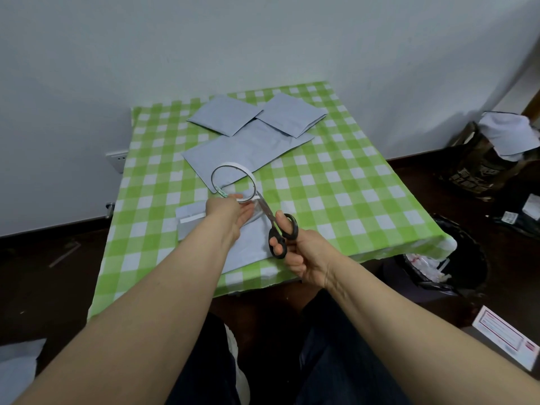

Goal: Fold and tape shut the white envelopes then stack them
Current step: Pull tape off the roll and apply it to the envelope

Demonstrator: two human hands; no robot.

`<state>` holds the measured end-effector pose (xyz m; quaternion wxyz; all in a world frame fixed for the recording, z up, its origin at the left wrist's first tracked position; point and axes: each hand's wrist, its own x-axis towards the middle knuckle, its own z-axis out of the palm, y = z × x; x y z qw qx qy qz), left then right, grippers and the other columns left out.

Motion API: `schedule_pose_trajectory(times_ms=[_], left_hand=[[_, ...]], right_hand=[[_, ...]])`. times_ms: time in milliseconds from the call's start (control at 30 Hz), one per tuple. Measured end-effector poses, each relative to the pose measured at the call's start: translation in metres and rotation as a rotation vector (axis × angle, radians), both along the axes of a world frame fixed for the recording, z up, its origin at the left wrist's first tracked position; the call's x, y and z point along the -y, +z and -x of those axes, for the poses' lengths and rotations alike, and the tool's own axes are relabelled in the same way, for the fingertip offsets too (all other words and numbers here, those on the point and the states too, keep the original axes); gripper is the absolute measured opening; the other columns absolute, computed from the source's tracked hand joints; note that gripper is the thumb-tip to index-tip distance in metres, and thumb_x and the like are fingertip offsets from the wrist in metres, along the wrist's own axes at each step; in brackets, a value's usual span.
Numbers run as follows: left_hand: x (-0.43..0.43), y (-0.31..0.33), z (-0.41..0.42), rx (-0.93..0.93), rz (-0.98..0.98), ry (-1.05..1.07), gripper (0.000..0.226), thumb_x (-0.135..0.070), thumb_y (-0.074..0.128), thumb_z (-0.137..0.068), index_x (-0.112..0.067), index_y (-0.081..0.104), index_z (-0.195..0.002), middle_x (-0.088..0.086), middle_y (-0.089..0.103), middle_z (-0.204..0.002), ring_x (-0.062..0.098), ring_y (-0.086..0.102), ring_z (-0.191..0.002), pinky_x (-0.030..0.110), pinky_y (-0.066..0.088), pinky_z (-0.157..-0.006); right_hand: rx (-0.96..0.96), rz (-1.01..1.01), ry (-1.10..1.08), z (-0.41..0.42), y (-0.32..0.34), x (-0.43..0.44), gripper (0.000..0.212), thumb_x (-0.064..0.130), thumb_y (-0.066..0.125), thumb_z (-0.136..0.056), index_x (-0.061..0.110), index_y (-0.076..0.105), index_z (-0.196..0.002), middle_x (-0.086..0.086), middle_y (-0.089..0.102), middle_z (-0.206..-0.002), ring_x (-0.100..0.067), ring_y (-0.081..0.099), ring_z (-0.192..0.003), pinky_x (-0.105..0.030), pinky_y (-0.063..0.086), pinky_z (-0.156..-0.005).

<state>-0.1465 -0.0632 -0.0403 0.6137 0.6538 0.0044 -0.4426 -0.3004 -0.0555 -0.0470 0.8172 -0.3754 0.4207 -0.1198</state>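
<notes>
My left hand [230,210] holds a thin roll of tape [233,182] upright above the near envelope [248,244], which lies on the green checked table [336,185]. My right hand [295,252] grips black scissors [279,229], fingers through the handles; the blade tips reach the strip of tape at the roll's lower right. A large unfolded envelope [248,150] lies in the middle of the table. Two folded envelopes [223,114] [292,114] rest at the far side, side by side and overlapping it.
A bin with a black liner [455,258] stands by the table's right corner. A dark bag holding more envelopes [496,147] sits on the floor at far right. A printed box [505,337] lies on the floor near my right arm. The wall runs behind the table.
</notes>
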Motion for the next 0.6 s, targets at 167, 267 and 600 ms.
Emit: schedule_pose_trajectory(times_ms=[167, 267, 600], left_hand=[[-0.001, 0.001, 0.001, 0.008, 0.004, 0.001, 0.03, -0.002, 0.03, -0.099, -0.007, 0.049, -0.077, 0.012, 0.058, -0.072, 0.017, 0.06, -0.058, 0.018, 0.051, -0.047], [-0.001, 0.0, 0.001, 0.025, 0.001, -0.004, 0.031, -0.002, 0.028, -0.1, -0.007, 0.049, -0.077, 0.012, 0.057, -0.073, 0.018, 0.059, -0.062, 0.021, 0.052, -0.056], [-0.003, 0.001, 0.002, -0.002, 0.017, 0.021, 0.032, -0.004, 0.027, -0.1, -0.007, 0.049, -0.077, 0.013, 0.059, -0.074, 0.018, 0.06, -0.063, 0.018, 0.052, -0.047]], right_hand=[[-0.004, 0.059, 0.017, 0.002, -0.001, -0.001, 0.05, 0.059, 0.063, -0.064, 0.01, 0.057, -0.067, 0.001, 0.053, -0.054, -0.004, 0.025, -0.029, -0.015, 0.016, -0.03], [-0.007, 0.081, 0.035, 0.004, -0.003, 0.0, 0.051, 0.061, 0.064, -0.062, 0.01, 0.057, -0.067, 0.001, 0.053, -0.055, -0.005, 0.025, -0.03, -0.016, 0.017, -0.03], [0.009, 0.049, 0.037, -0.009, 0.0, 0.002, 0.055, 0.066, 0.062, -0.061, 0.011, 0.056, -0.067, 0.001, 0.054, -0.055, -0.005, 0.027, -0.031, -0.016, 0.016, -0.031]])
